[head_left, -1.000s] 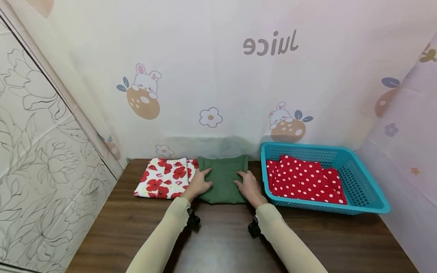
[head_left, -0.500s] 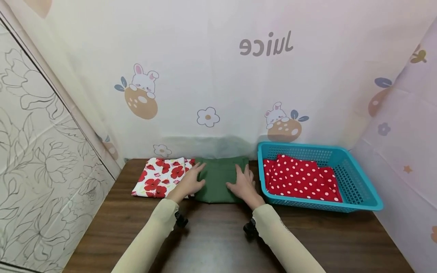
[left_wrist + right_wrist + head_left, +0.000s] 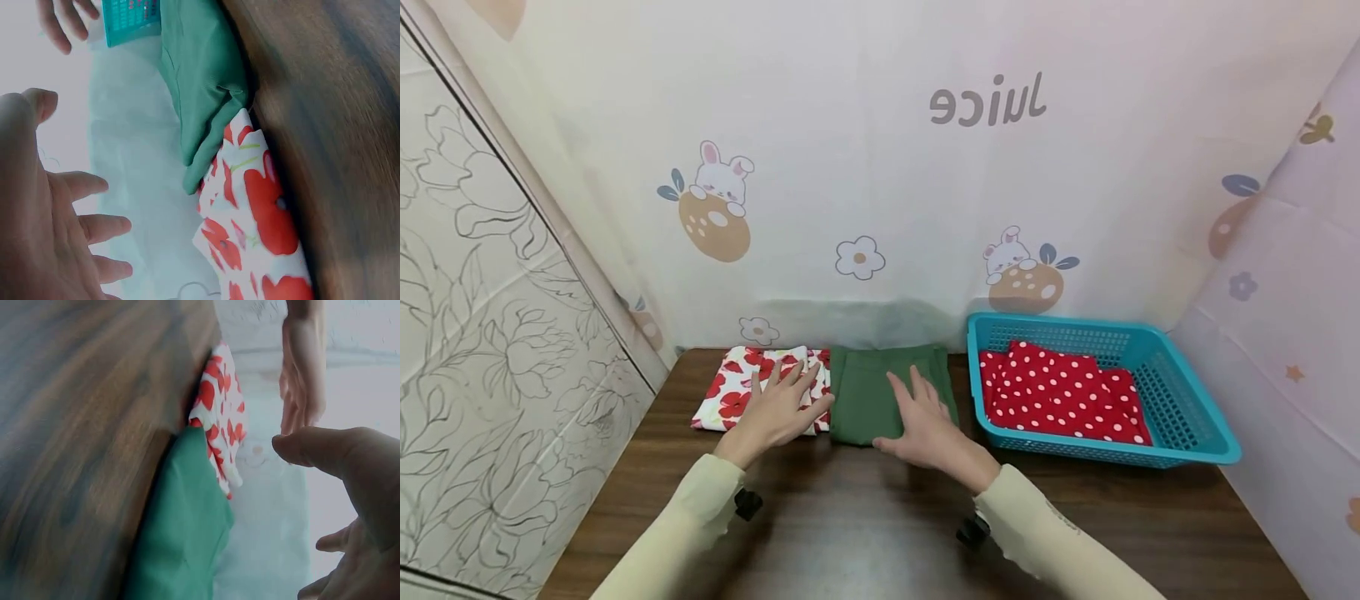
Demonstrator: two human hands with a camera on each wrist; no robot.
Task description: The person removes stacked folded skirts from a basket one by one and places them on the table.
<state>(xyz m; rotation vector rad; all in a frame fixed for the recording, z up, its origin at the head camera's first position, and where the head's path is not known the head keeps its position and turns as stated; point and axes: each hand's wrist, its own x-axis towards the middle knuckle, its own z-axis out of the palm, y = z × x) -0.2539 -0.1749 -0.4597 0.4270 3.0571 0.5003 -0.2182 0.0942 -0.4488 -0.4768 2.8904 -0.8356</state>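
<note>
A folded green cloth [image 3: 872, 400] lies at the back middle of the table, its left edge against a folded white cloth with red flowers [image 3: 730, 400]. My left hand [image 3: 778, 412] hovers over the flowered cloth with fingers spread. In the left wrist view a gap shows between that hand [image 3: 56, 231] and both cloths. My right hand [image 3: 925, 425] is held above the front right part of the green cloth, fingers apart. The right wrist view shows this hand [image 3: 356, 506] off the green cloth [image 3: 181, 525]. Neither hand holds anything.
To the right stands a turquoise plastic basket [image 3: 1195, 417] with red white-dotted cloth [image 3: 1060, 396] in it. A printed curtain [image 3: 865, 167] hangs behind the brown wooden table [image 3: 865, 533]. Another patterned panel [image 3: 490, 333] is on the left.
Both hands have come off the green cloth and drawn back toward me. The left hand has moved left, over the flowered cloth. The green cloth stays in place.
</note>
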